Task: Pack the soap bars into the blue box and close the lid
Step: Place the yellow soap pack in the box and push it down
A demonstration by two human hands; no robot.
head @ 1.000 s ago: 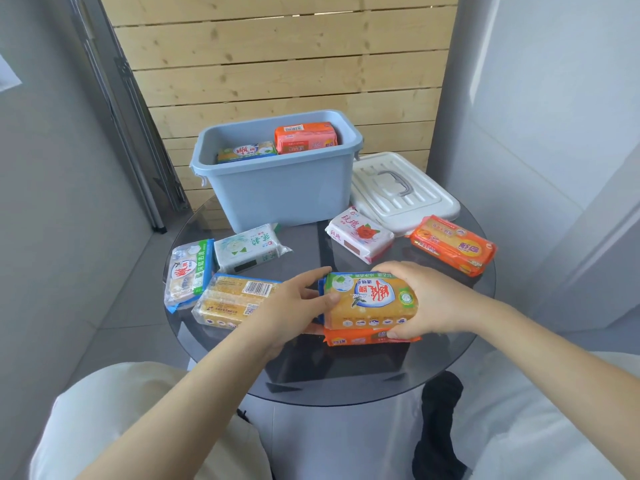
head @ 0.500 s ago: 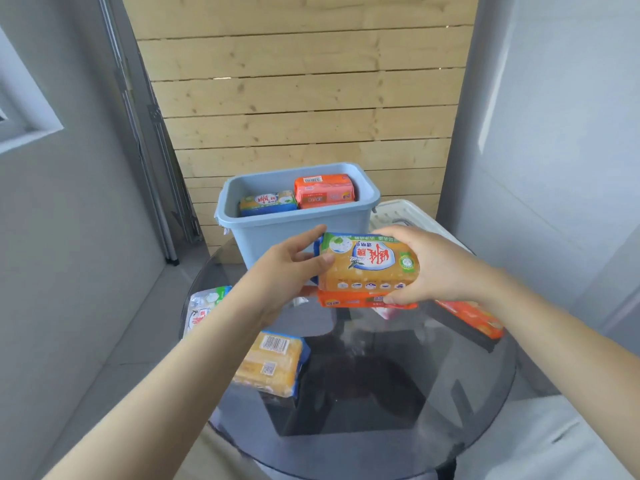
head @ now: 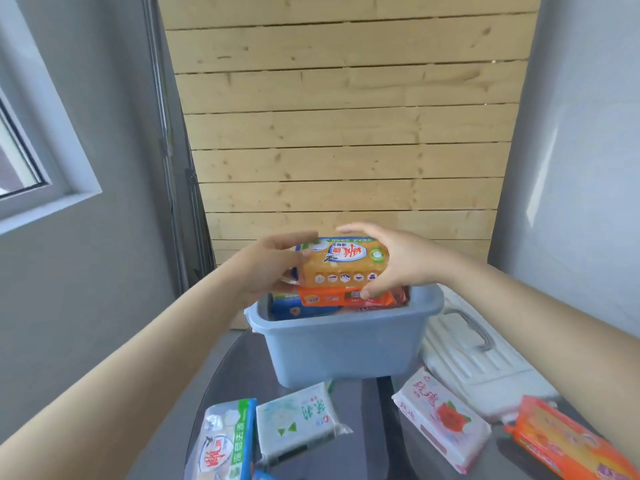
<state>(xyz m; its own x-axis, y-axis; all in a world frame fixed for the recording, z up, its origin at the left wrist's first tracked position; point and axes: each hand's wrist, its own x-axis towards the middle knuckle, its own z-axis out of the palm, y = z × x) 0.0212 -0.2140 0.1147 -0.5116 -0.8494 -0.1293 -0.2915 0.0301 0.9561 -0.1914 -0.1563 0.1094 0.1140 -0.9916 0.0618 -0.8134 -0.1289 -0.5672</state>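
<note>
Both hands hold a stack of two soap packs just above the open blue box (head: 346,344): a yellow-orange pack (head: 343,265) on top and an orange pack (head: 329,296) beneath it. My left hand (head: 270,268) grips the stack's left end. At the right end is my right hand (head: 394,261), fingers over the top and thumb under the orange pack. Inside the box a blue pack (head: 294,308) and a red pack (head: 398,297) show under the stack. The white lid (head: 474,355) with a grey handle lies to the right of the box.
On the round glass table (head: 374,441) in front of the box lie a white-green pack (head: 298,420), a green-edged clear pack (head: 225,441), a white rose pack (head: 440,417) and an orange pack (head: 568,441) at the right. A wooden slat wall stands behind the box.
Both hands lifted the two-pack stack off the table and carried it forward; it now hovers over the box opening. The camera view tilted upward.
</note>
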